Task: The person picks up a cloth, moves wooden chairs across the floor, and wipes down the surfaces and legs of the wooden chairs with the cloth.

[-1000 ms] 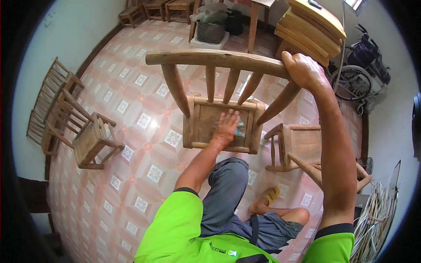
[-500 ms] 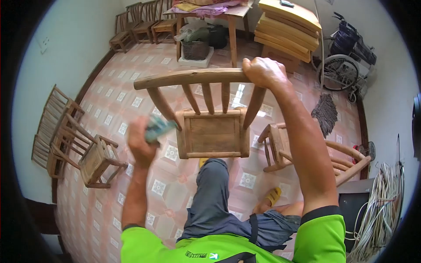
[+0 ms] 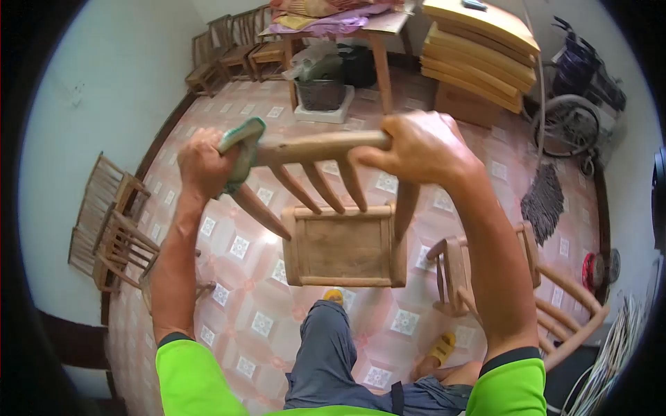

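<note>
In front of me is a small wooden chair (image 3: pixel 340 246), its slatted backrest toward my hands and its seat below. My left hand (image 3: pixel 202 165) is closed round a green cloth (image 3: pixel 243 149), which is pressed on the left end of the top rail (image 3: pixel 312 147). Gripping the right end of that same rail is my right hand (image 3: pixel 427 147), fingers wrapped over the wood. The palm sides of both hands are hidden.
Another wooden chair (image 3: pixel 565 315) lies to the right, near a grey mop head (image 3: pixel 543 204). More chairs (image 3: pixel 104 215) stand by the left wall. Behind are a table (image 3: pixel 380 66), stacked yellow pads (image 3: pixel 472 69) and a wheelchair (image 3: pixel 570 118). Coiled cable (image 3: pixel 617 353) hangs at lower right.
My left hand has moved up with the cloth, from beside the backrest post onto the left end of the top rail. My right hand stays on the rail's right end.
</note>
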Action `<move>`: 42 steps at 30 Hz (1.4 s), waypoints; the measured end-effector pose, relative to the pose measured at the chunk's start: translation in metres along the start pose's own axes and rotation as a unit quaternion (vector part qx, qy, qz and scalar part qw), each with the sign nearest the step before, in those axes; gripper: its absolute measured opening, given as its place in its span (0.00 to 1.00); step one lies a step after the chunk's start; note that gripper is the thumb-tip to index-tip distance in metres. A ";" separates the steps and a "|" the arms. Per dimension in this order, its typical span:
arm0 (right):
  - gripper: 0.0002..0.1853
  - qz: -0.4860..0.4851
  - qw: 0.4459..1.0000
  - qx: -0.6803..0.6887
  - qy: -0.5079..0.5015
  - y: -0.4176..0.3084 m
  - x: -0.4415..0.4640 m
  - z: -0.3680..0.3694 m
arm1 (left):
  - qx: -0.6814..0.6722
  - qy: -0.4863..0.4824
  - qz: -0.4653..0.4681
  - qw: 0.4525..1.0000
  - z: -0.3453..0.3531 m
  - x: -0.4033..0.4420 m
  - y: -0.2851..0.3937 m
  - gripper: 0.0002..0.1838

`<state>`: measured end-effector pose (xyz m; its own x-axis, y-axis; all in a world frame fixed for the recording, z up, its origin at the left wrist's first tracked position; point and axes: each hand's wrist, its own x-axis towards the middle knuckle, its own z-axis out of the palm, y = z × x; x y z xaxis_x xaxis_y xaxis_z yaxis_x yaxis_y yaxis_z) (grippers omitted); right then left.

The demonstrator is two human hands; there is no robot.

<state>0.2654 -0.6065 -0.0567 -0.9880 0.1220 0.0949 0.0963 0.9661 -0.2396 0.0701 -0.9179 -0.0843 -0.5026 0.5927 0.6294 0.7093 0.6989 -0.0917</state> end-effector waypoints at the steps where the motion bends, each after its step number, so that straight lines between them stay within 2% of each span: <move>1: 0.29 -0.009 1.000 0.015 -0.015 0.000 0.001 -0.003 | -0.019 0.014 0.008 1.000 0.000 -0.002 -0.003 0.20; 5: 0.20 0.007 1.000 0.007 -0.028 -0.005 0.003 -0.002 | -0.045 0.032 0.007 0.998 -0.001 -0.007 0.000 0.23; 9: 0.23 0.048 0.990 -0.008 -0.129 -0.016 0.006 -0.016 | -0.049 0.002 -0.043 0.998 -0.019 -0.011 0.013 0.28; 11: 0.24 0.068 0.971 0.004 -0.227 -0.029 0.008 -0.039 | -0.081 0.023 -0.051 0.995 -0.028 -0.011 0.017 0.29; 13: 0.27 0.074 0.952 -0.017 -0.296 -0.041 0.012 -0.046 | -0.079 -0.027 -0.064 0.994 -0.042 -0.015 0.021 0.27; 14: 0.32 0.076 0.940 -0.037 -0.330 -0.046 0.014 -0.039 | -0.112 -0.021 -0.074 0.991 -0.049 -0.015 0.022 0.23; 15: 0.41 0.058 0.945 -0.033 -0.319 -0.048 0.012 -0.024 | -0.145 -0.017 -0.084 0.986 -0.056 -0.017 0.022 0.19; 16: 0.44 0.064 0.950 -0.024 -0.305 -0.057 0.012 -0.010 | -0.144 -0.014 -0.091 0.985 -0.055 -0.024 0.017 0.19; 17: 0.46 0.069 0.953 -0.015 -0.294 -0.068 0.008 -0.004 | -0.226 -0.021 -0.107 0.968 -0.052 -0.036 0.011 0.15; 18: 0.46 0.061 0.953 -0.021 -0.296 -0.077 0.005 -0.009 | -0.304 -0.023 -0.122 0.945 -0.058 -0.044 0.001 0.10; 19: 0.37 0.090 0.954 -0.008 -0.286 -0.086 0.006 -0.015 | -0.299 -0.027 -0.138 0.944 -0.084 -0.048 -0.011 0.10; 21: 0.33 0.145 0.948 -0.011 -0.285 -0.096 0.004 -0.017 | -0.281 -0.045 -0.180 0.942 -0.139 -0.071 -0.037 0.11; 23: 0.32 0.158 0.941 -0.033 -0.297 -0.107 0.005 -0.023 | -0.293 -0.099 -0.269 0.912 -0.177 -0.124 -0.066 0.08; 24: 0.31 0.196 0.926 -0.026 -0.321 -0.115 0.007 -0.030 | -0.291 -0.135 -0.310 0.895 -0.194 -0.161 -0.080 0.08; 25: 0.30 0.232 0.911 -0.021 -0.339 -0.119 0.013 -0.034 | -0.271 -0.208 -0.371 0.863 -0.208 -0.206 -0.095 0.12; 26: 0.30 0.219 0.915 -0.026 -0.339 -0.118 0.013 -0.029 | -0.215 -0.336 -0.438 0.806 -0.230 -0.246 -0.106 0.17; 27: 0.28 0.227 0.921 -0.024 -0.316 -0.110 0.017 -0.015 | -0.217 -0.379 -0.508 0.742 -0.247 -0.294 -0.114 0.20; 29: 0.26 0.221 0.932 -0.023 -0.288 -0.111 0.039 -0.008 | -0.150 -0.423 -0.566 0.691 -0.305 -0.345 -0.122 0.19; 31: 0.25 0.271 0.932 -0.031 -0.239 -0.120 0.055 -0.010 | -0.116 -0.445 -0.643 0.612 -0.354 -0.373 -0.124 0.20; 32: 0.24 0.283 0.934 -0.026 -0.216 -0.134 0.064 -0.023 | -0.115 -0.441 -0.649 0.609 -0.366 -0.391 -0.121 0.20; 34: 0.23 0.287 0.937 -0.016 -0.199 -0.121 0.067 -0.014 | -0.063 -0.420 -0.729 0.536 -0.379 -0.415 -0.113 0.20; 35: 0.23 0.298 0.937 -0.004 -0.181 -0.102 0.064 -0.001 | -0.064 -0.418 -0.733 0.533 -0.376 -0.421 -0.111 0.20; 36: 0.19 0.288 0.938 0.058 -0.183 -0.087 0.058 0.014 | -0.066 -0.390 -0.761 0.515 -0.370 -0.423 -0.107 0.21; 37: 0.15 0.289 0.927 0.084 -0.223 -0.094 0.056 0.011 | -0.069 -0.363 -0.787 0.495 -0.365 -0.417 -0.104 0.22; 39: 0.22 0.343 0.912 0.095 -0.204 -0.119 0.055 0.024 | -0.081 -0.352 -0.797 0.484 -0.346 -0.394 -0.112 0.22; 41: 0.23 0.342 0.913 0.068 -0.211 -0.168 0.076 0.003 | -0.147 -0.345 -0.796 0.476 -0.315 -0.374 -0.132 0.22; 42: 0.22 0.299 0.936 0.040 -0.182 -0.165 0.083 0.013 | -0.145 -0.343 -0.797 0.476 -0.297 -0.365 -0.146 0.22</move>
<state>0.1658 -0.7587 -0.0223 -0.7371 0.5367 -0.4106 0.6507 0.7276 -0.2170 0.2964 -1.3554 -0.0717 -0.4890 -0.5377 -0.6869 -0.8545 0.4535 0.2533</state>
